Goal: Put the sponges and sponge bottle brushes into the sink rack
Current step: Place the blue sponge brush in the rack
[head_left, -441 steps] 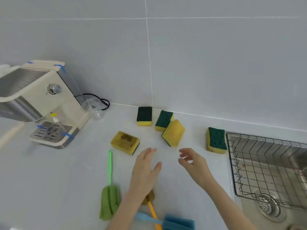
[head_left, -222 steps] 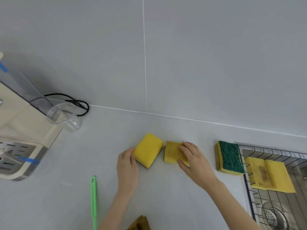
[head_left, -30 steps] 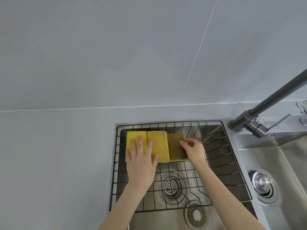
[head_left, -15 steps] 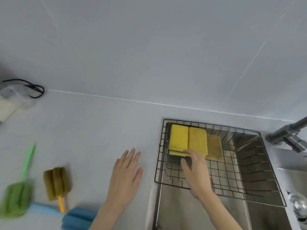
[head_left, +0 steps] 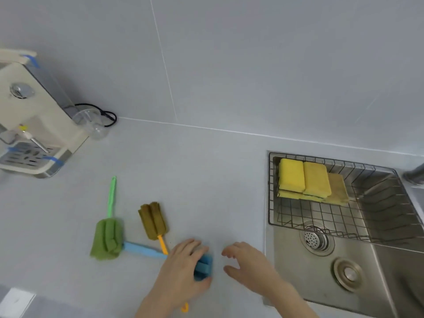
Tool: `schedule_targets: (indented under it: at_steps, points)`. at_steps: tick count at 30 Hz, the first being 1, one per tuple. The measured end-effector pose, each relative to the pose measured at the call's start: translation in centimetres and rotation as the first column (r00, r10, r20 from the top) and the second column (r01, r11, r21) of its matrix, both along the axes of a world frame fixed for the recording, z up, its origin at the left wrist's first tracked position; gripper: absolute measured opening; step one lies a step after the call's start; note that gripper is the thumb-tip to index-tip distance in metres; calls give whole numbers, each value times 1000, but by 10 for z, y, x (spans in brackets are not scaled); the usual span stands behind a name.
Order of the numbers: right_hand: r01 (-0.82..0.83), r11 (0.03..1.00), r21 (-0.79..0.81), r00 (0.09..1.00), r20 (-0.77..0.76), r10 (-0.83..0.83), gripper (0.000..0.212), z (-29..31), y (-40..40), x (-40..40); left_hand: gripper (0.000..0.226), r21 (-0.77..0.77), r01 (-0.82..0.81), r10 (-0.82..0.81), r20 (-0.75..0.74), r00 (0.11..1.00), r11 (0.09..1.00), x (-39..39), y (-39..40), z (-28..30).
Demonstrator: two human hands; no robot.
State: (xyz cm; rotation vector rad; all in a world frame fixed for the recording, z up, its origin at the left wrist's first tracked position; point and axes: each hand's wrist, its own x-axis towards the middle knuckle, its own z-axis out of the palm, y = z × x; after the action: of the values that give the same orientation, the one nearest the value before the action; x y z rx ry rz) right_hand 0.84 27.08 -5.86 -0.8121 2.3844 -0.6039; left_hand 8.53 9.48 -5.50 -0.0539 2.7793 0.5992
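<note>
Three sponge bottle brushes lie on the counter [head_left: 206, 175]: green brush [head_left: 106, 237], brown brush [head_left: 153, 222], blue brush [head_left: 203, 267]. The left hand [head_left: 183, 271] grasps the blue foam head; the right hand [head_left: 247, 265] hovers beside it, fingers loosely curled, holding nothing. The sponges [head_left: 307, 180] sit stacked in the sink rack [head_left: 321, 221].

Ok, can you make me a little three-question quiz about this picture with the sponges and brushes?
1. True or false: the sponges lie stacked in the wire sink rack.
2. How many bottle brushes are on the counter?
3. Which brush is the left hand closing on: A) the green brush, B) the brown brush, C) the blue brush?

Key
1. True.
2. Three.
3. C; its fingers wrap the blue sponge head, while the right hand hovers open beside it.
</note>
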Motion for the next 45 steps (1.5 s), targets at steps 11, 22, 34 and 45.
schedule_targets:
  at_steps: [11,22,34,45]
  points:
    - [241,969,-63,968,-58,-244,23,-2,-8,37,49,33,99,-93,-147,985,995,3,-27,17]
    - [595,616,-516,802,429,-416,27,43,-45,44,50,611,97,264,-473,841,786,-36,-46,160]
    - [602,494,-627,695,106,-712,29,75,-5,26,42,975,-48,565,166,808,-217,-80,-39,110]
    - [572,713,-406,660,-287,-694,17,30,118,12,51,868,-255,319,120,940,427,-98,33,28]
